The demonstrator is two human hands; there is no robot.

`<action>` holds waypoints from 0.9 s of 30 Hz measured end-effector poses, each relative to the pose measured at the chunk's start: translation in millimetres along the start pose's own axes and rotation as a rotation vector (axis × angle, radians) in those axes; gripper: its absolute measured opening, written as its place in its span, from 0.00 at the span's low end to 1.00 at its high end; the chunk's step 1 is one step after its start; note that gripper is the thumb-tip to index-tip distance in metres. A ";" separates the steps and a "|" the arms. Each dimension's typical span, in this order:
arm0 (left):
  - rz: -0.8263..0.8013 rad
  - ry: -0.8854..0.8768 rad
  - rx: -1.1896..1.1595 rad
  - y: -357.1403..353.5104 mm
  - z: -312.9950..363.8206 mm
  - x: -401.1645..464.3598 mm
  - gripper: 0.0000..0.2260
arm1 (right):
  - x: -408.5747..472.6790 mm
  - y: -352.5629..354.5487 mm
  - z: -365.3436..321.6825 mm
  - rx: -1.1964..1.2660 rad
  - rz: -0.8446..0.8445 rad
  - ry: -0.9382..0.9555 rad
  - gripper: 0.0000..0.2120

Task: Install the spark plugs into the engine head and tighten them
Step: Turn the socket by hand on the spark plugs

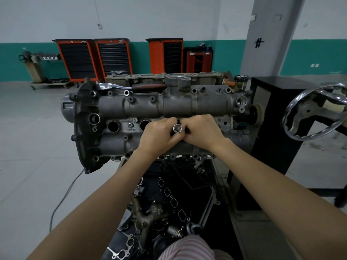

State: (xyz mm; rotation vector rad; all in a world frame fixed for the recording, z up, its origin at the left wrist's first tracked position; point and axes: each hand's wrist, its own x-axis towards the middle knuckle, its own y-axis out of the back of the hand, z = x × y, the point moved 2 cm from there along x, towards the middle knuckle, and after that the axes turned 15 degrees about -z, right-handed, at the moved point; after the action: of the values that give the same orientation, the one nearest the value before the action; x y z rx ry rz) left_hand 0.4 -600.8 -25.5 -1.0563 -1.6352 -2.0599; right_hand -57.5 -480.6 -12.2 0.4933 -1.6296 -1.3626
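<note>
- Nearest, at 6 o'clock: a striped cloth, then a dark tray of cast metal parts and flat, cut-out gaskets.
- Both bare forearms reach up to the frame's middle.
- Left hand: fingers curled round a shiny metal socket, its open hexagonal mouth facing the camera.
- Right hand: fingers curled, pinching the same socket from 3 o'clock; the two hands touch.
- Under them, the grey, rough-cast engine head, with round, dark plug holes at 9 o'clock of the hands.
- A chrome ratchet with dark grip lies on the head's far edge.
- A chrome handwheel at 3 o'clock.
- Farthest, at 12 o'clock: orange tool cabinets.
</note>
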 end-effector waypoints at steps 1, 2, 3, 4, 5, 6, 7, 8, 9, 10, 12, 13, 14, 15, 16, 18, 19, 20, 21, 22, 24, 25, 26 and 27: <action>-0.009 0.005 -0.014 0.0 -0.3 -0.3 0.17 | -0.2 -0.1 -0.2 0.001 0.013 0.001 0.10; -0.018 0.016 -0.033 0.1 -0.4 -0.6 0.16 | -0.4 -0.2 -0.6 -0.005 0.025 0.006 0.10; -0.024 0.027 -0.055 0.4 -0.4 -0.8 0.15 | -0.1 -0.6 -1.1 -0.016 0.032 0.013 0.10; -0.026 0.033 -0.073 0.8 -0.3 -0.9 0.14 | 0.3 -1.1 -1.3 -0.028 0.030 0.018 0.10; -0.026 0.035 -0.086 1.2 0.1 -0.9 0.13 | 0.8 -1.7 -1.1 -0.042 0.023 0.020 0.10; -0.028 0.034 -0.094 1.5 0.7 -1.0 0.13 | 1.4 -2.4 -0.4 -0.054 0.016 0.024 0.10; -0.029 0.033 -0.099 1.8 1.1 -0.9 0.13 | 1.6 -3.1 0.2 -0.066 0.012 0.031 0.10; -0.029 0.032 -0.100 1.9 1.2 -1.0 0.13 | 1.8 -3.5 0.5 -0.074 0.007 0.040 0.09; -0.027 0.031 -0.094 1.8 1.2 -1.0 0.13 | 1.2 -3.5 0.3 -0.071 0.006 0.047 0.09; -0.025 0.029 -0.080 1.4 1.0 -0.9 0.14 | 0.3 -3.4 0.2 -0.051 0.010 0.051 0.08; -0.012 0.027 -0.038 0.4 0.5 -0.6 0.17 | -0.9 -2.1 0.5 -0.012 0.016 0.052 0.09; -0.001 0.025 -0.019 -0.2 0.2 -0.3 0.18 | -1.2 -1.6 0.4 -0.009 0.013 0.044 0.09; 0.009 0.021 -0.007 -0.6 -0.1 0.1 0.18 | -1.4 -0.9 0.2 -0.006 0.015 0.034 0.09; 0.019 0.017 -0.004 -0.9 -0.5 0.4 0.18 | -1.7 -0.6 0.1 0.000 0.026 0.026 0.09; 0.028 0.017 -0.006 -1.1 -0.9 0.6 0.18 | -1.8 -0.2 0.0 0.006 0.040 0.023 0.08; 0.032 0.018 -0.015 -1.3 -1.6 0.5 0.17 | -1.8 -0.1 -0.8 0.010 0.057 0.018 0.08; 0.026 0.018 -0.020 -1.5 -1.3 0.3 0.17 | -1.4 -0.4 -0.9 0.004 0.058 0.018 0.08; 0.019 0.015 -0.028 -1.5 -0.7 0.1 0.16 | -0.8 -1.2 -0.8 -0.008 0.055 0.020 0.09; 0.012 0.009 -0.035 -1.4 -0.3 0.1 0.15 | -0.2 -2.0 -0.2 -0.021 0.049 0.020 0.10; 0.006 0.002 -0.041 -0.9 0.2 -0.1 0.14 | 0.4 -2.8 0.2 -0.035 0.043 0.022 0.12; -0.003 -0.004 -0.049 0.4 1.2 -0.3 0.13 | 1.4 -3.3 1.4 -0.053 0.034 0.040 0.13; -0.008 -0.003 -0.051 0.6 1.4 -0.4 0.13 | 1.7 -3.5 1.7 -0.057 0.034 0.054 0.12; -0.013 0.002 -0.052 0.7 1.7 -0.5 0.13 | 1.7 -3.2 1.7 -0.058 0.033 0.065 0.10; -0.016 0.009 -0.050 0.6 1.6 -0.8 0.13 | 1.3 -2.5 1.3 -0.052 0.038 0.071 0.09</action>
State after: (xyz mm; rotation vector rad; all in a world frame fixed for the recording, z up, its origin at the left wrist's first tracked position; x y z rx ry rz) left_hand 1.9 -599.6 -25.5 -1.0513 -1.6013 -2.1228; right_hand -59.9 -481.6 -13.9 0.4729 -1.5353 -1.3414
